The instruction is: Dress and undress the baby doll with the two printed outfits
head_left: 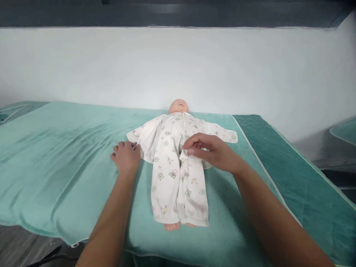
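A baby doll [178, 106] lies on its back, head toward the wall, dressed in white baby clothes [166, 178] printed with small animals. Its sleeves spread out to both sides and its toes show below the trouser legs. My right hand [211, 150] is over the doll's middle, thumb and fingers closed on a fold of the clothes; whether that fold is shirt or trousers I cannot tell. Beside the doll's left-hand side in view, my left hand [126, 157] rests on the sheet with bent, parted fingers, its thumb by the shirt's edge.
A light green sheet [69, 159] with wrinkles covers the bed under the doll. Darker green cloth [303, 178] lies to the right past a white-piped edge. Behind stands a white wall [178, 63], with a dark ledge [178, 15] above. Grey floor [19, 244] shows at lower left.
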Motion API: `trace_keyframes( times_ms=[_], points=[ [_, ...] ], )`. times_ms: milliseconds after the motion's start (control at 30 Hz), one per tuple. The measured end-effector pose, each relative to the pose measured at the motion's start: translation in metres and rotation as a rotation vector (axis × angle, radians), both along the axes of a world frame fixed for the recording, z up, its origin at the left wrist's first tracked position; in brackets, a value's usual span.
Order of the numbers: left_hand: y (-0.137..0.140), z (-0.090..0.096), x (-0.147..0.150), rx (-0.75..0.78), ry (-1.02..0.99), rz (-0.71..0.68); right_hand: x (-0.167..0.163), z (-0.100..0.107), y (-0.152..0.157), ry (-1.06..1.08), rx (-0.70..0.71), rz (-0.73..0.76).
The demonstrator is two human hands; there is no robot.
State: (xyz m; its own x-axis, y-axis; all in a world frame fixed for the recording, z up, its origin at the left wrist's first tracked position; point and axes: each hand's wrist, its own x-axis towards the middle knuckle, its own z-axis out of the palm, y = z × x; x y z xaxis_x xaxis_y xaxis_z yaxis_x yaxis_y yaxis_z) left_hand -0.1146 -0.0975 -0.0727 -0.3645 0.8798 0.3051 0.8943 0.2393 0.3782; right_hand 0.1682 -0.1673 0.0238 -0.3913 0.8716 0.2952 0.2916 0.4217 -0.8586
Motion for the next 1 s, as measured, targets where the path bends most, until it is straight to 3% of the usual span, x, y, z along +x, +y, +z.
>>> trace_keyframes(
  times_ms=[67,167,233,300,400,500,567,633,733,800,900,1000],
  points=[
    [0.002,-0.001,-0.002,0.033,-0.159,-0.071,0.003,0.003,0.014,0.097,-0.018,-0.152],
    [0.004,0.009,0.006,0.168,-0.582,-0.191,0.003,0.0,0.051,0.169,-0.007,-0.448],
    [0.003,0.025,0.017,0.274,-0.808,-0.308,-0.005,-0.005,0.076,0.104,-0.024,-0.555],
    [-0.002,0.047,0.033,0.362,-0.902,-0.453,-0.015,-0.012,0.092,-0.007,0.006,-0.621],
    [-0.015,0.075,0.059,0.391,-0.772,-0.711,-0.026,-0.024,0.101,-0.098,0.11,-0.695],
    [-0.033,0.082,0.075,0.162,-0.378,-1.029,-0.025,-0.033,0.102,-0.016,0.108,-0.708],
    [-0.041,0.078,0.078,0.062,-0.257,-1.154,-0.02,-0.037,0.103,0.07,0.073,-0.703],
    [-0.04,0.075,0.076,0.031,-0.341,-1.143,-0.015,-0.039,0.105,0.103,0.053,-0.71],
    [-0.017,0.079,0.074,0.094,-0.534,-0.892,-0.014,-0.039,0.108,0.037,0.074,-0.732],
    [0.011,0.083,0.079,0.169,-0.547,-0.744,-0.017,-0.037,0.11,-0.033,0.08,-0.735],
    [0.058,0.089,0.098,0.161,-0.556,-0.703,-0.023,-0.029,0.12,-0.16,0.028,-0.74],
    [0.09,0.09,0.119,0.054,-0.52,-0.693,-0.027,-0.021,0.135,-0.263,-0.034,-0.742]
  ],
)
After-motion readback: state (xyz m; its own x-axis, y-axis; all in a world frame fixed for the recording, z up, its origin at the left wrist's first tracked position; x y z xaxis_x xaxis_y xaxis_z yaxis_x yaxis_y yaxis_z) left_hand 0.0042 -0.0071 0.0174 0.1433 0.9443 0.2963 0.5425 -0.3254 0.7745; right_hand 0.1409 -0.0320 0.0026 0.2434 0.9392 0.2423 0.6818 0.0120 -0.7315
